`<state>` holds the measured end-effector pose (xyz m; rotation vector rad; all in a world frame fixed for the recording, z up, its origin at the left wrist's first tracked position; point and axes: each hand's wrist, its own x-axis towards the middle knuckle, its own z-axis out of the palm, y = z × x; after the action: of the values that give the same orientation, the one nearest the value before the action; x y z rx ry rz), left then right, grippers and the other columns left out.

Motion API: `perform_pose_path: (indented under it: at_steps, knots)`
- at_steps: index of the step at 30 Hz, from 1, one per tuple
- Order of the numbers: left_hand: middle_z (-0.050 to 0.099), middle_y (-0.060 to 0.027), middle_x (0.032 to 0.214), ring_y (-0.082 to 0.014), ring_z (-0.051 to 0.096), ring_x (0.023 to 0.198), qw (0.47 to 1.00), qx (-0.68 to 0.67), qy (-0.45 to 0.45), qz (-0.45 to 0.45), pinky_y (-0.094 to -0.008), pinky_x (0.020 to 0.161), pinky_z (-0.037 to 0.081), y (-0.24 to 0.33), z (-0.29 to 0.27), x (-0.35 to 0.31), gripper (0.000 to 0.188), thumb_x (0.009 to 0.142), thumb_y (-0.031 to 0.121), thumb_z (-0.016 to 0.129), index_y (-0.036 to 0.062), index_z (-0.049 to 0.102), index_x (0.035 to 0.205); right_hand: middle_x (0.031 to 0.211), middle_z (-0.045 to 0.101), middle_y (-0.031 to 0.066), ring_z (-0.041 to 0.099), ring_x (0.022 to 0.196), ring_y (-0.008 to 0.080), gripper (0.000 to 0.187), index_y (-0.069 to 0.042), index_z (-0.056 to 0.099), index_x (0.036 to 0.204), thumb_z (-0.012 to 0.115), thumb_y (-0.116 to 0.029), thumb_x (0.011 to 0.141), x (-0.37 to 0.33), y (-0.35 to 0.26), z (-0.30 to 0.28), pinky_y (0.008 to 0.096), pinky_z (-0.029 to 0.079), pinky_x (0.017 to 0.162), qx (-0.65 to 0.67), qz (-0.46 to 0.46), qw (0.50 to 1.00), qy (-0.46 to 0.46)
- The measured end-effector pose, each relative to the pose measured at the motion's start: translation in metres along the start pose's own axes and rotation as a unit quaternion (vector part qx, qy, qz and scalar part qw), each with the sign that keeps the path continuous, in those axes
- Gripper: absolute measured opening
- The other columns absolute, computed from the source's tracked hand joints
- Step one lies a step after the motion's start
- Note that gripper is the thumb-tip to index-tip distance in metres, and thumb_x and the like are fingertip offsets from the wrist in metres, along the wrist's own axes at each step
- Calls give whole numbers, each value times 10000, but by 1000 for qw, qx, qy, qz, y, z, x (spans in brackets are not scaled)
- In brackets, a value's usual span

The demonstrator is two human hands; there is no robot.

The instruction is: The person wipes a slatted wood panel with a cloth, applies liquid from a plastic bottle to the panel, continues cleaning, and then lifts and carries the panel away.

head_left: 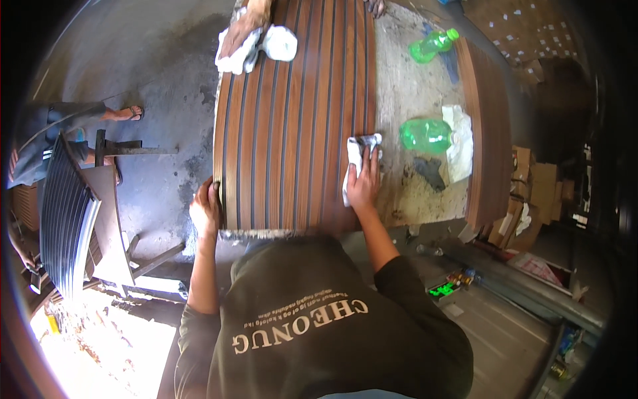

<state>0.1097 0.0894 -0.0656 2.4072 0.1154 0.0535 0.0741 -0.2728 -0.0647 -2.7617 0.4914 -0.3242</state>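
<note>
A brown slatted wood panel (292, 133) with dark grooves lies on a worn workbench (399, 193) in front of me. My left hand (206, 207) is closed around its left edge, near the close corner. Over by the panel's right edge, my right hand (364, 181) presses a folded white cloth (355, 156) against the surface, fingers along it. At the far left of the panel, another person's hand (246, 32) rests on a second white cloth (238, 56). A further hand (376, 6) touches the far right end.
On the bench's right side lie two green plastic bottles (425, 135), white paper (460, 149) and a dark rag (430, 174). A stack of brown panels (488, 133) flanks them. Leftward, a person in sandals (123, 113) is beside dark ribbed panels (63, 213). Cardboard boxes (531, 193) sit at right.
</note>
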Motion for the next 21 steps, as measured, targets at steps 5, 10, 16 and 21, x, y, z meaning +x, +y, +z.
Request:
perform_pose_path:
  at_steps: [5, 10, 16, 21]
  knots:
    - [658, -179, 902, -386, 626, 847, 991, 81, -93, -44, -459, 726, 488, 12, -23, 5, 372, 949, 426, 412, 155, 634, 1076, 1406, 332, 269, 366, 1259, 438, 601, -1, 362, 1380, 523, -271, 868, -91, 1, -20, 479, 312, 1030, 30, 11, 999, -5]
    - [631, -225, 898, -446, 585, 869, 991, 82, -79, -69, -499, 751, 457, -2, -24, -11, 382, 953, 398, 386, 99, 619, 1002, 1415, 323, 258, 354, 1249, 434, 609, -1, 361, 1380, 530, -261, 856, -114, -25, -20, 492, 280, 1041, 41, 50, 998, 6]
    - [614, -148, 692, -259, 607, 583, 962, -113, -187, -162, -371, 583, 484, -7, -47, 4, 443, 945, 449, 427, 46, 607, 989, 1417, 354, 205, 380, 1211, 427, 584, -31, 438, 1341, 551, -227, 802, -129, -58, -25, 539, 295, 1001, -47, -30, 998, 34]
    - [650, -187, 836, -269, 651, 734, 958, -138, -224, -119, -358, 688, 499, -3, -26, -25, 406, 943, 356, 482, -6, 585, 1094, 1328, 487, 63, 407, 1237, 343, 384, -182, 632, 1154, 577, -214, 775, -137, -150, -24, 525, 292, 1026, 105, -378, 914, -99]
